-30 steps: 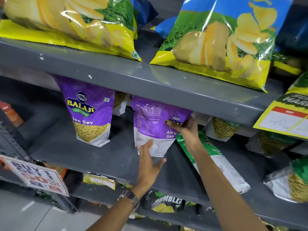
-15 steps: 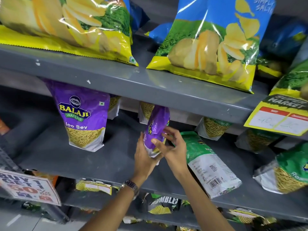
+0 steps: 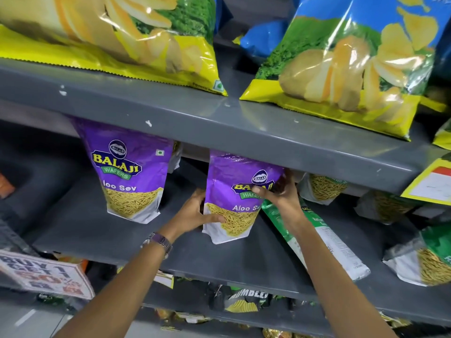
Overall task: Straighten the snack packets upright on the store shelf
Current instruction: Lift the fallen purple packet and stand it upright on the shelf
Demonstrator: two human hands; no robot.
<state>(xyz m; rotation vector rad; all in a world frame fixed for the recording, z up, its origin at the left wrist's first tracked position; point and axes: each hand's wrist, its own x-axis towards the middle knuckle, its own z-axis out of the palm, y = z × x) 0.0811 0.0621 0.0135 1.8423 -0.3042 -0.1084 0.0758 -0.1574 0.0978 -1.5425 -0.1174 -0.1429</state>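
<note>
Nearest the camera, both forearms come up from the bottom of the frame, a wristwatch (image 3: 159, 241) on the left one. The left hand (image 3: 192, 215) cups the lower left edge of the purple Aloo Sev pouch (image 3: 234, 198), thumb across the front near the clear window. The right hand (image 3: 280, 193) pinches the pouch's upper right side, fingers wrapped round the edge. So both hands are closed on the same packet, centre of frame, and it's standing on the middle shelf (image 3: 219, 254) facing front.

Handling guess: light, crinkly, thin film with loose sev inside, so it'll sag if grabbed only at the top. I'd hold the sides low, settle the flat base, and not squeeze, since the sev would probably crush.

Just right of it a green pouch (image 3: 317, 240) lies flat, and it looks like it still needs standing up. Left of centre, another purple pouch (image 3: 129, 167) already stands upright. Further back and up, big chip bags (image 3: 341, 59) sit on the upper shelf (image 3: 195, 113).
</note>
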